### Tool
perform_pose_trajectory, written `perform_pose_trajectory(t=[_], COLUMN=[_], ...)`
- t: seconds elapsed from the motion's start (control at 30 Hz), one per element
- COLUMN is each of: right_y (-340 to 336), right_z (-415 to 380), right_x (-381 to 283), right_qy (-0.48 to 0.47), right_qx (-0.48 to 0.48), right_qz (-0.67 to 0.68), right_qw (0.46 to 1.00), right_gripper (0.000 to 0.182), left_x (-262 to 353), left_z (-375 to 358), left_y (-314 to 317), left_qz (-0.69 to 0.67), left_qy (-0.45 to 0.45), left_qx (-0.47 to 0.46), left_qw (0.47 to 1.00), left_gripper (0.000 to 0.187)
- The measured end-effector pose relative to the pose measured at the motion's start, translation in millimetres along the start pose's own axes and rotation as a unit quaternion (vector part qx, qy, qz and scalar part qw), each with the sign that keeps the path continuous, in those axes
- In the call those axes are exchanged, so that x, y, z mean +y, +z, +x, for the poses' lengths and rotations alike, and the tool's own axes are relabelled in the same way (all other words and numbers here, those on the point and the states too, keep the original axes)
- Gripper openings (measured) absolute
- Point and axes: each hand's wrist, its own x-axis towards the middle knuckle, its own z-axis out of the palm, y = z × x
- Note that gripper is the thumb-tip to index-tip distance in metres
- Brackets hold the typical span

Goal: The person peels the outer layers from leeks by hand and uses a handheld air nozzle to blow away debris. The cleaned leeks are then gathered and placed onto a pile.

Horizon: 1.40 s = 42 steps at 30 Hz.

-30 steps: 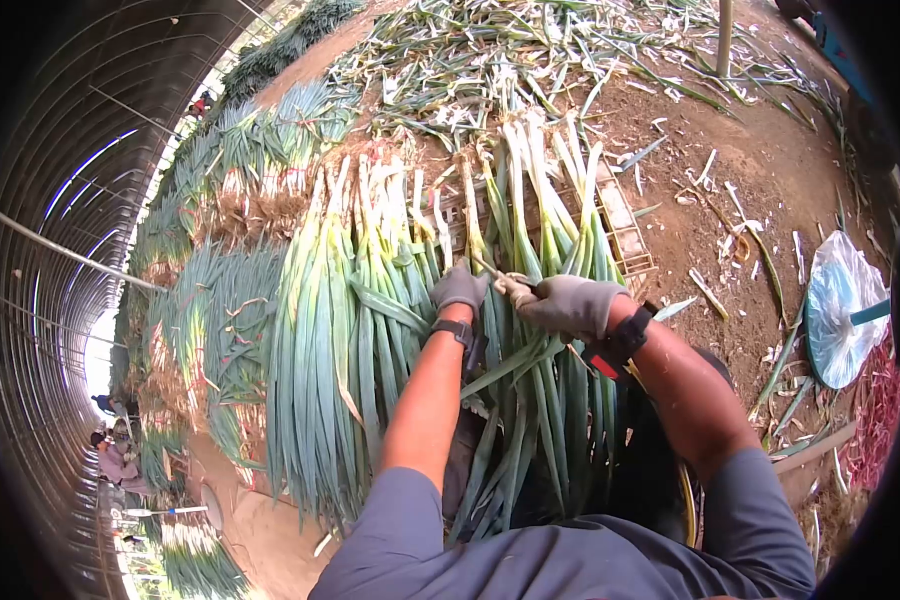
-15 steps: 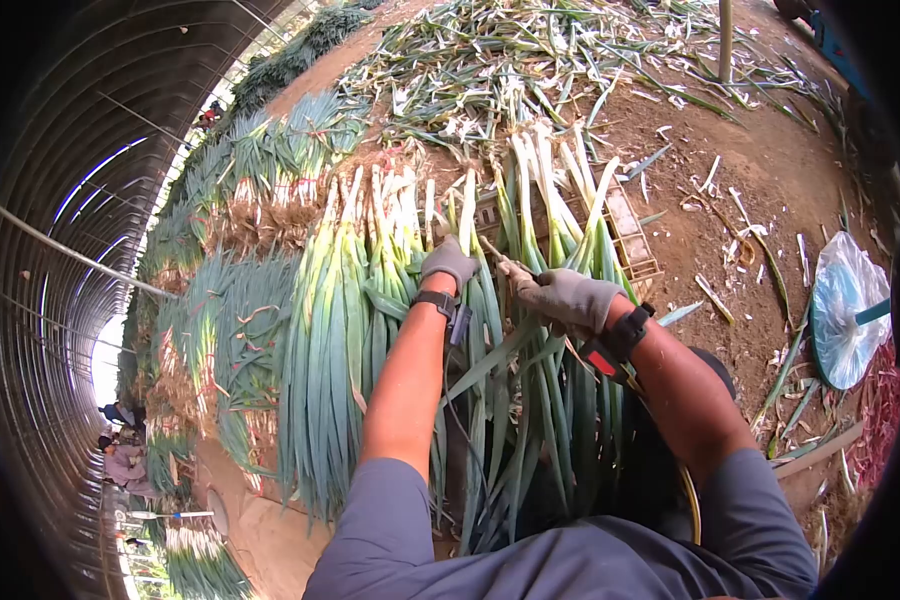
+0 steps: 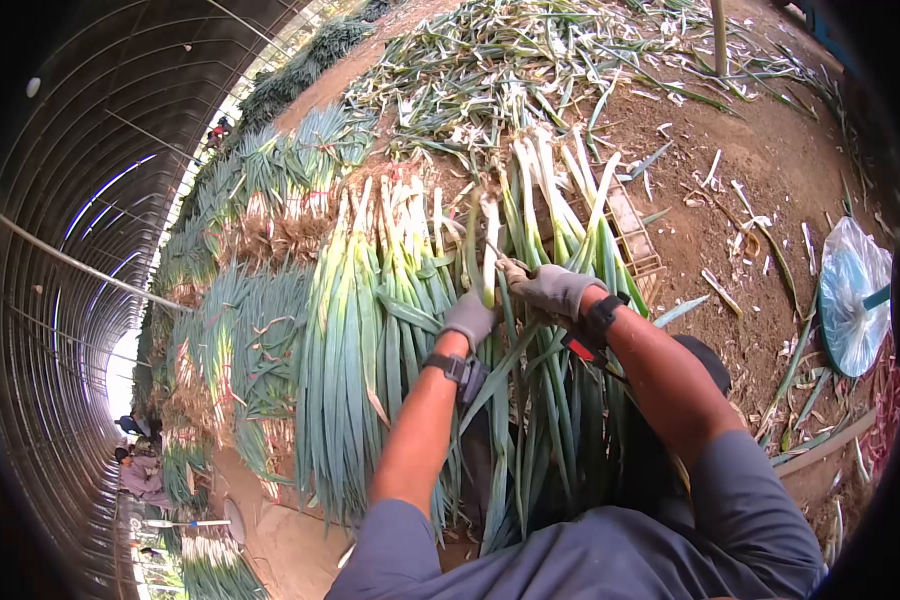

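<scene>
My left hand [image 3: 470,318], in a grey glove, is closed around a long green onion [image 3: 489,240], its pale root end pointing away from me. My right hand [image 3: 562,290], gloved too, grips a thin, rod-like tool [image 3: 492,257] whose slender end reaches across to that stalk. The tool's exact kind is unclear. Left of my hands lies a thick row of green onions [image 3: 345,330] with white ends up. More green onions [image 3: 545,190] rest on a slatted crate [image 3: 638,240] just beyond my right hand.
Trimmed leaves and peelings [image 3: 490,60] are heaped ahead on the soil near a post [image 3: 719,40]. Tied onion bundles [image 3: 270,200] line the left side under a hooped roof [image 3: 60,240]. A plastic-wrapped blue disc [image 3: 850,300] stands at right. Another person [image 3: 142,478] is far left.
My left hand has moved slightly down and right, closer to my right hand. The held stalk now shows a whiter surface beside the tool's end, and the view has shifted a little.
</scene>
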Motion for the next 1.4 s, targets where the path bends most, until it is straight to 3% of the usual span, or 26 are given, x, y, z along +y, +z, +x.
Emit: perform_pose_trajectory(t=[0.27, 0.37, 0.57, 0.8, 1.1, 1.27, 1.4], right_y=[26, 21, 17, 24, 28, 24, 26], right_z=[26, 20, 23, 13, 33, 17, 25], right_x=[20, 15, 16, 4, 21, 13, 11], right_qy=[-0.014, -0.008, -0.041, -0.037, -0.084, -0.117, -0.065], right_qx=[0.073, 0.062, 0.01, 0.039, 0.012, 0.025, -0.003], right_qz=[0.062, 0.03, -0.066, -0.027, -0.022, -0.054, -0.119], right_qw=[0.995, 0.998, 0.997, 0.998, 0.996, 0.991, 0.991], right_gripper=[0.08, 0.073, 0.07, 0.067, 0.055, 0.053, 0.051], left_x=[8, -13, -21, -42, -29, 0, 8], left_z=[-52, -55, -76, -75, -95, -108, -110], left_y=[5, 12, 15, 31, 27, 20, 27], left_qz=[-0.082, -0.118, -0.243, -0.277, -0.197, 0.026, 0.112], left_qy=[-0.003, 0.059, 0.047, 0.054, 0.027, -0.067, -0.09], left_qx=[0.032, 0.029, -0.001, 0.007, 0.03, 0.033, 0.008], left_qw=[0.996, 0.991, 0.969, 0.959, 0.979, 0.997, 0.99], left_gripper=[0.059, 0.056, 0.051, 0.047, 0.049, 0.065, 0.081])
